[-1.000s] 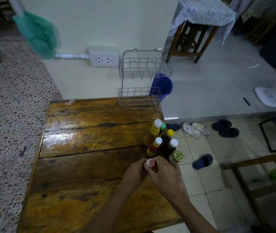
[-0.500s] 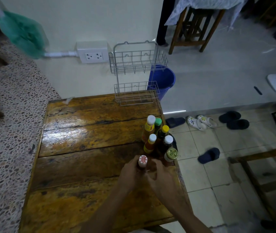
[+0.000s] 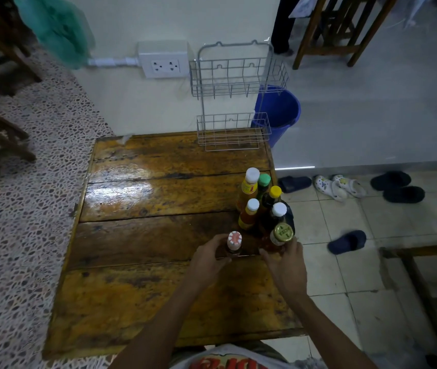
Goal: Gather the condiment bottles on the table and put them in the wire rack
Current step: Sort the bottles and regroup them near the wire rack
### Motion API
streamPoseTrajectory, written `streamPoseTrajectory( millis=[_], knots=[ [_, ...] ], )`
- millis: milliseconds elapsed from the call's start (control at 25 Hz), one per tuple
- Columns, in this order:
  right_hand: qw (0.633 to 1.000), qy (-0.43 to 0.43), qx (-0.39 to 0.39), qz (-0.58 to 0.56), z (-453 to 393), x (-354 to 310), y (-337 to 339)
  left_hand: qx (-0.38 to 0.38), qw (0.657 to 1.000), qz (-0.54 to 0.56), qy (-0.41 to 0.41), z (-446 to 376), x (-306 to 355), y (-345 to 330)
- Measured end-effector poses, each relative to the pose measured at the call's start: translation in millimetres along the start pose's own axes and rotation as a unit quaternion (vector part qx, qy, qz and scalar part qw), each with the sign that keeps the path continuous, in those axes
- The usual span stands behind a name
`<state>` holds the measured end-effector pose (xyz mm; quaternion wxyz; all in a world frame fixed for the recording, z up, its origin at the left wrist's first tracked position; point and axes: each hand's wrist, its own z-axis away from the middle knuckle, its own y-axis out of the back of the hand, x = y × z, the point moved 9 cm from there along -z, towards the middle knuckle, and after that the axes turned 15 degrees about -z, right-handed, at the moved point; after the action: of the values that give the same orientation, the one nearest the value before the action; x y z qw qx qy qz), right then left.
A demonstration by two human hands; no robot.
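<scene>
Near the table's (image 3: 137,235) right edge, left hand (image 3: 206,258) gripped a red-capped bottle (image 3: 234,245); right hand (image 3: 286,265) curled round a gold-lidded jar (image 3: 278,237). Lifting either could topple the crowded bottles (image 3: 260,201) floorward.

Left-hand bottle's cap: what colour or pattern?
Red-and-white segmented cap, clearest in the head view.

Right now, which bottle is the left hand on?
The bottle with the red-and-white cap, gripped by the left hand. It stands left of the cluster, apart from the others; the right hand holds the gold-lidded jar.
</scene>
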<state>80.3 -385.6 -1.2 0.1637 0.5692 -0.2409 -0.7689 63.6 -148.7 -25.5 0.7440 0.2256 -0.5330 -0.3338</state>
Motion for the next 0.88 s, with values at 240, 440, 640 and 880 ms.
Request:
streamPoseTrajectory(
  millis=[240, 440, 640, 880],
  knots=[
    [0.999, 0.031, 0.002, 0.01, -4.8, 3.3, -0.5, 0.015, 1.0, 0.016, -0.003, 1.0, 5.1, 17.0],
    [0.998, 0.053, 0.0, -0.023, -5.4, 0.9, 1.5, -0.01, 1.0, -0.003, -0.012, -3.0, 8.8, 13.5],
    [0.998, 0.054, 0.003, -0.031, -5.0, 0.1, 0.8, -0.013, 0.999, -0.02, -0.025, -6.2, 14.6, 12.2],
    [0.998, 0.057, 0.01, -0.032, -3.1, -3.9, 1.0, -0.021, 0.999, -0.02, -0.028, -8.4, 14.0, 10.9]
  ],
)
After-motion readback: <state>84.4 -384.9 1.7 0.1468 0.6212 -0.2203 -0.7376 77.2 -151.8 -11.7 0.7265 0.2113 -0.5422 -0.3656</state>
